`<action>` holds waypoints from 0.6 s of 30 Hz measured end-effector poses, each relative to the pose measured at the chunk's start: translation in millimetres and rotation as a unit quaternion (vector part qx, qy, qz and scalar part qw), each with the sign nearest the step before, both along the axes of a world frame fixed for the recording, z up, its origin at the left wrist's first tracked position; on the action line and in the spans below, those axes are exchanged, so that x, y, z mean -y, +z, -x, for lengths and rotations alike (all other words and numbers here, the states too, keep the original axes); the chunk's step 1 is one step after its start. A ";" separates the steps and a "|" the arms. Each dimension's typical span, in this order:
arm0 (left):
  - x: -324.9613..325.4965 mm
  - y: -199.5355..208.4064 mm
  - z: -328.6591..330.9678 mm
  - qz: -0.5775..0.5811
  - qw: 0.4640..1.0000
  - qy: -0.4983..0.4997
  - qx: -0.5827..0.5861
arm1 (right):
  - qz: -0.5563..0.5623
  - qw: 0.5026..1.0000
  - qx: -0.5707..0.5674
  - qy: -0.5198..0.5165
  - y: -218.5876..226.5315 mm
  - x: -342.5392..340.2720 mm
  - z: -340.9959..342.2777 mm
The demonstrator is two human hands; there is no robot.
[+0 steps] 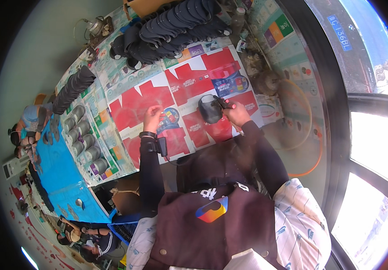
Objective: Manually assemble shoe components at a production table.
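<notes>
My right hand (238, 113) is closed around a black handle-like part with a pinkish-red end. Beside its fingertips is a dark rounded piece (210, 111), greyish along its upper left; whether the two are joined I cannot tell. My left hand (152, 118) hovers over the red-printed cardboard sheet (135, 108), its fingers loosely bent and apart, with nothing visible in them. A dark strap and a small black box (161, 146) sit on my left wrist. The sheet lies flat under both hands, printed with red box panels and blue round pictures.
Long stacks of dark curved pieces (176, 24) fill the table's far side; another stack (73, 90) stands left. Grey cup-shaped pieces (85, 141) stand in rows near a blue-covered table (57, 157). An orange hose (313, 166) curves at right. Several people work at far left.
</notes>
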State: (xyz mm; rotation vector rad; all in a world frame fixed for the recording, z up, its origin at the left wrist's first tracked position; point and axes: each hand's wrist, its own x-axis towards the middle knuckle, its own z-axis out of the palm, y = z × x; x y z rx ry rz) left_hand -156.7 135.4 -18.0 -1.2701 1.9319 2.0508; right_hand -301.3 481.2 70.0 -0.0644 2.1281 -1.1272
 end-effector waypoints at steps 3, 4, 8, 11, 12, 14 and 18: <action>3.5 1.8 -2.5 0.017 1.000 -0.006 -0.008 | 0.015 0.994 -0.013 0.110 -15.7 -10.6 2.7; 3.8 0.7 -6.2 0.000 1.000 -0.008 -0.007 | 0.015 0.993 -0.011 0.114 -12.1 -8.9 1.1; -5.4 -9.6 -12.4 -0.041 0.999 -0.012 -0.001 | 0.020 0.997 0.013 0.076 -2.7 -9.5 4.3; -16.2 -21.5 -6.1 -0.062 0.998 -0.020 0.002 | 0.018 0.998 0.032 0.057 -5.4 -11.2 6.3; -19.7 -25.1 -4.7 -0.071 0.997 -0.022 -0.011 | 0.034 0.997 0.032 0.056 -6.9 -11.8 5.2; -28.7 -24.6 -0.3 -0.070 0.997 -0.021 -0.001 | 0.008 0.994 0.036 0.104 3.3 -10.1 4.2; -47.0 -23.7 18.3 -0.066 0.997 -0.039 0.016 | -0.036 0.985 0.057 0.162 -0.9 -22.3 2.9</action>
